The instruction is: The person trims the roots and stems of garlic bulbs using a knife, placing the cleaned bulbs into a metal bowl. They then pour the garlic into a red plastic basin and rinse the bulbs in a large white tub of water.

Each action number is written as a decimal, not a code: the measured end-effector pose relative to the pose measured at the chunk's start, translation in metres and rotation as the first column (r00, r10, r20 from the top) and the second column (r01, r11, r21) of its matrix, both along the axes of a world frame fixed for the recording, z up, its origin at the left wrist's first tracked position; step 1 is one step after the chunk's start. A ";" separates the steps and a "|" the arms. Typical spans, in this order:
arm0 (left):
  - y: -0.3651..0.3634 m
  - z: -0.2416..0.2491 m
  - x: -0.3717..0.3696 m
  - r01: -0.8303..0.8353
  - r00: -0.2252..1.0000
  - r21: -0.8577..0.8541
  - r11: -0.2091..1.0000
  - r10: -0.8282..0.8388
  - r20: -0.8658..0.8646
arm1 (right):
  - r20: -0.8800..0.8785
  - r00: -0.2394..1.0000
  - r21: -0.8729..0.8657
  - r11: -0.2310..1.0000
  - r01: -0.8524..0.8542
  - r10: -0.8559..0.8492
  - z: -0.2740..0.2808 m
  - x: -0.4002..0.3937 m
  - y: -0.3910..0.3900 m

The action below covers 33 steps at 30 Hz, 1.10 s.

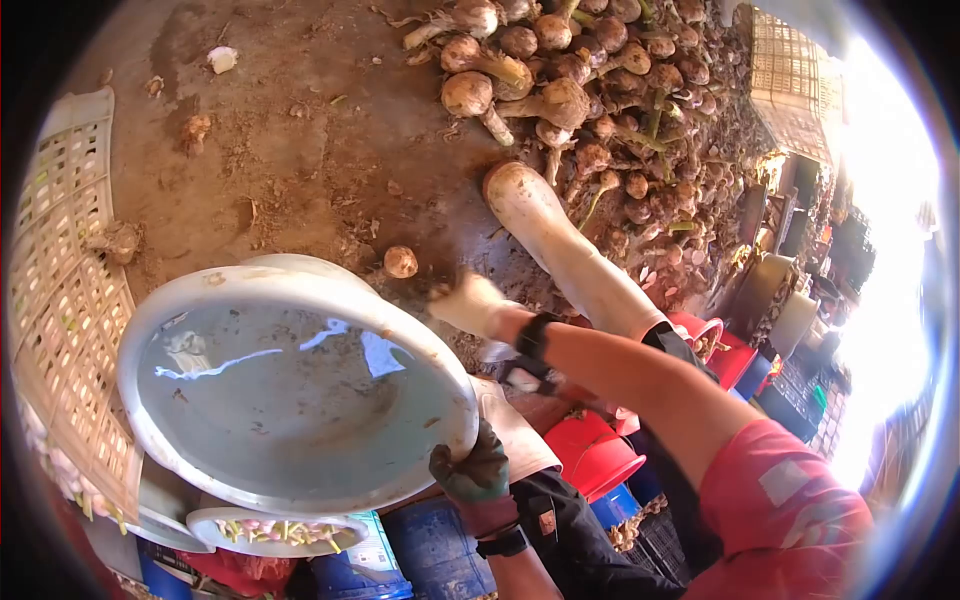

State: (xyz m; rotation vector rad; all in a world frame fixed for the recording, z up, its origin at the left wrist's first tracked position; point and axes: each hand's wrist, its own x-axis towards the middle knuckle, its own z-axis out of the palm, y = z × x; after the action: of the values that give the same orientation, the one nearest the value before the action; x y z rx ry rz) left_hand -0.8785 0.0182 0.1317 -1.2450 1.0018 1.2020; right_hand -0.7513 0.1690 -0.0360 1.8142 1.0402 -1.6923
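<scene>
A large white basin (138,345), tilted, fills the lower left of the head view. Bright reflections and dark specks show inside it, on what looks like water. Part of another pale rim shows behind its upper edge. My left hand (475,465), in a dark, dirty glove, grips the basin's lower right rim. To the right of the basin, my right hand (468,304) is pale and smeared by motion. Its fingers cannot be made out, nor whether it touches the rim. A single brown bulb (401,262) lies on the ground near that hand.
Onion-like bulbs with stalks (560,100) are heaped at the top. A pale boot (540,225) stands beside them. Left is a plastic crate (75,260); below, a bowl (205,520) of pinkish pieces and blue buckets (435,550). A red bucket (590,455) stands near my legs.
</scene>
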 end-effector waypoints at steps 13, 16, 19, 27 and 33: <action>-0.004 -0.023 0.012 -0.101 0.992 0.015 0.995 0.102 -0.072 | 0.167 0.497 0.312 0.432 -0.846 0.852 0.036 -0.039 0.107; -0.001 -0.015 0.017 -0.139 0.987 -0.027 0.990 0.136 -0.089 | 0.107 0.380 0.411 0.308 -0.858 0.919 0.025 -0.041 0.094; -0.001 -0.015 0.015 -0.166 0.986 -0.049 0.985 0.164 -0.039 | 0.019 0.458 0.316 0.429 -0.846 0.889 0.036 -0.044 0.113; 0.009 -0.015 0.019 -0.167 0.979 -0.004 0.986 0.166 -0.116 | 0.574 -0.078 0.144 -0.194 -0.970 0.815 0.070 0.058 0.238; 0.015 -0.019 0.024 -0.226 0.963 -0.128 0.966 0.202 -0.177 | 0.437 -0.093 -0.046 -0.081 -0.996 0.895 0.098 0.000 0.299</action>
State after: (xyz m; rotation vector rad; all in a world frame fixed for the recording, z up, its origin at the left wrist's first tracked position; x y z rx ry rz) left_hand -0.8543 0.0327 0.1131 -1.4171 1.1118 1.4373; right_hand -0.7511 0.4682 0.0621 0.7021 1.8313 -0.1758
